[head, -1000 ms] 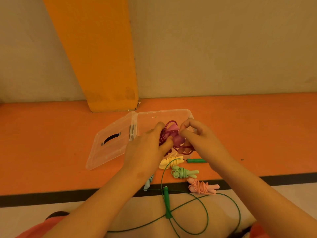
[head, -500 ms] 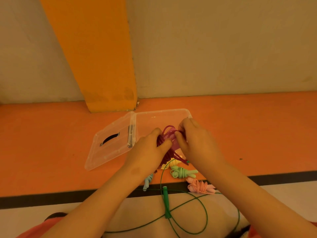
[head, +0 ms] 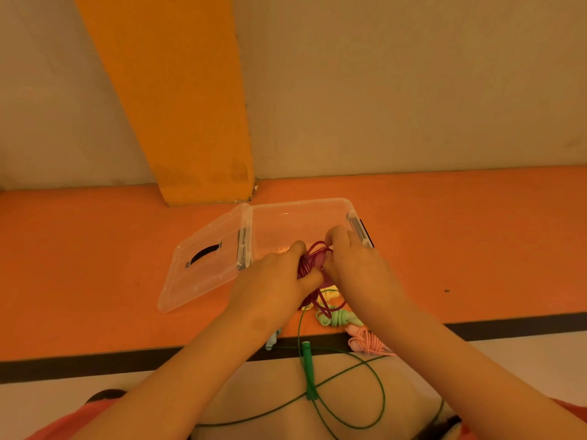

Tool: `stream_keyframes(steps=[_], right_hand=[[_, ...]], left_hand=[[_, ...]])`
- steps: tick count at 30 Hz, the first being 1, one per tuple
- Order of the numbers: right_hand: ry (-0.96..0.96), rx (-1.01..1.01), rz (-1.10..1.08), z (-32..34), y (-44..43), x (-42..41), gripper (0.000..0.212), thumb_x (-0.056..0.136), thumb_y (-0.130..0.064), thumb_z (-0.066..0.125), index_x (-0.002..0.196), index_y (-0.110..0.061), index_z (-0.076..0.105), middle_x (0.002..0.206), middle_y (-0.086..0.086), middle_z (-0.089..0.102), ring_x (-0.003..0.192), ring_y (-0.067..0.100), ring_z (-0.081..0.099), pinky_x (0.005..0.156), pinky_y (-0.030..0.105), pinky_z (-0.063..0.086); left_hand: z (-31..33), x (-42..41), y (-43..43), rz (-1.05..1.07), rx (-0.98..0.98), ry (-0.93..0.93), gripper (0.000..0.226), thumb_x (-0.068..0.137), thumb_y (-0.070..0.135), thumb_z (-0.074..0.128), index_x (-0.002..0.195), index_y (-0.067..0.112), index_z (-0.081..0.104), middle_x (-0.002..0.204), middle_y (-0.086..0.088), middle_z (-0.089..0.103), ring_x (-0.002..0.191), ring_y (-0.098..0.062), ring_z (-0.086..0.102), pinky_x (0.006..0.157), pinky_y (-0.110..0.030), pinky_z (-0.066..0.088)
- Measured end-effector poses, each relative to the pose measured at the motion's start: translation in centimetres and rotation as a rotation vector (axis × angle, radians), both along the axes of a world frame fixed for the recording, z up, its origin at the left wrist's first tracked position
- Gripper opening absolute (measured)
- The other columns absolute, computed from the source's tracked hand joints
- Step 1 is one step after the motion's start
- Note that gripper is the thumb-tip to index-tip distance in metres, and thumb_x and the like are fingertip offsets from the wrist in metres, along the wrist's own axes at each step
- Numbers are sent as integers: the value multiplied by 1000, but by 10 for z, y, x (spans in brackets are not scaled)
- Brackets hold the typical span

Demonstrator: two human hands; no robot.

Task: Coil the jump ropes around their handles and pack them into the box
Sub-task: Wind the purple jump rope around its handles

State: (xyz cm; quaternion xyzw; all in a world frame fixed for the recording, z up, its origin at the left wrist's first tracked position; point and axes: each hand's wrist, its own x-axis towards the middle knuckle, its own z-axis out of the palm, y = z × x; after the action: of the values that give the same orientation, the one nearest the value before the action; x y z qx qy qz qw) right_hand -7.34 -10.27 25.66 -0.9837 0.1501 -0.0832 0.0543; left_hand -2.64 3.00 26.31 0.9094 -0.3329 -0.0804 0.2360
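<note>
- Dark red rope (head: pixel 313 262) sits bunched between both hands, just over the box's (head: pixel 301 217) near edge.
- The left hand (head: pixel 273 281) grips the coils with curled fingers.
- The right hand (head: pixel 355 265) pinches the red rope from the other side.
- The clear box lies on the orange floor (head: pixel 95 265), lid (head: pixel 203 258) open to the left.
- Just in front lie a coiled yellow rope (head: pixel 330 293), pale green rope (head: pixel 333 317) and pink rope (head: pixel 365 341).
- A green rope (head: pixel 308 369) lies loose.

maroon rope (head: pixel 309 258): handles unseen | blue rope (head: pixel 272 339): mostly under left forearm (head: pixel 222 360) | green rope (head: pixel 307 360): cut off below
</note>
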Motion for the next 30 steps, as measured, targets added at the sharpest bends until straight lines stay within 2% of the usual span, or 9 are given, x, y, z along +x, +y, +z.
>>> stream_keyframes(steps=[2, 4, 7, 10, 18, 22, 24, 28, 30], right_hand=[[-3, -65, 70, -12, -1, 2, 22, 89, -8, 58, 110, -3, 54, 104, 12, 57, 85, 35, 62, 56, 35, 38], [37, -133, 104, -18, -3, 3, 27, 71, -5, 77, 92, -1, 60, 86, 14, 59, 70, 32, 63, 47, 29, 34], [106, -118, 126, -21, -3, 4, 20, 91, -11, 56, 109, -5, 53, 110, 13, 52, 98, 30, 58, 61, 30, 34], [94, -124, 65, -21, -2, 4, 17, 95, -10, 45, 113, -7, 46, 117, 12, 48, 107, 28, 55, 66, 30, 34], [30, -27, 95, 2, -4, -10, 13, 100, -14, 41, 113, -11, 41, 115, 7, 57, 102, 26, 57, 63, 28, 31], [-74, 181, 181, 9, -10, -16, 19, 96, -21, 47, 114, -15, 50, 101, 5, 63, 92, 26, 59, 66, 33, 45], [-134, 164, 244, 6, -10, -20, 25, 94, -23, 51, 119, -19, 51, 97, 2, 63, 84, 23, 60, 61, 33, 46], [-204, 99, 350, 3, -12, -20, 12, 83, -16, 65, 96, -16, 65, 92, 3, 57, 72, 22, 59, 49, 34, 45], [-179, 98, 349, 3, -13, -17, 10, 84, -14, 63, 93, -14, 64, 94, 3, 57, 78, 22, 58, 54, 37, 47]], left_hand=[[0, 1, -1, -2, 25, -9, 25, 94, 51, 43, 100, 27, 47, 71, 5, 57, 66, -15, 56, 52, -31, 38], [-1, 2, -3, -5, 55, 20, 28, 94, 52, 43, 101, 25, 48, 73, 5, 58, 67, -16, 57, 54, -32, 41], [-6, 4, -5, -13, 89, 85, 31, 94, 54, 42, 99, 25, 49, 76, 3, 60, 71, -17, 60, 60, -35, 46], [-7, 2, -6, -7, 98, 79, 32, 93, 56, 41, 100, 25, 47, 75, 5, 56, 71, -17, 58, 57, -33, 42], [-7, -1, -4, 18, 128, -36, 31, 93, 56, 42, 104, 27, 40, 73, 7, 46, 71, -20, 50, 55, -31, 33], [-7, -3, 0, 5, 123, -80, 35, 92, 58, 40, 108, 27, 42, 70, 7, 46, 67, -18, 49, 50, -30, 31], [-8, -4, 0, -4, 114, -74, 35, 92, 58, 40, 108, 27, 41, 71, 7, 49, 65, -17, 50, 49, -30, 32], [-6, -3, -1, -37, 177, -109, 35, 92, 58, 43, 104, 26, 40, 69, 6, 45, 62, -15, 47, 48, -29, 30], [-7, -3, 0, -49, 195, -118, 34, 92, 57, 45, 103, 25, 40, 68, 6, 45, 63, -16, 47, 48, -30, 30]])
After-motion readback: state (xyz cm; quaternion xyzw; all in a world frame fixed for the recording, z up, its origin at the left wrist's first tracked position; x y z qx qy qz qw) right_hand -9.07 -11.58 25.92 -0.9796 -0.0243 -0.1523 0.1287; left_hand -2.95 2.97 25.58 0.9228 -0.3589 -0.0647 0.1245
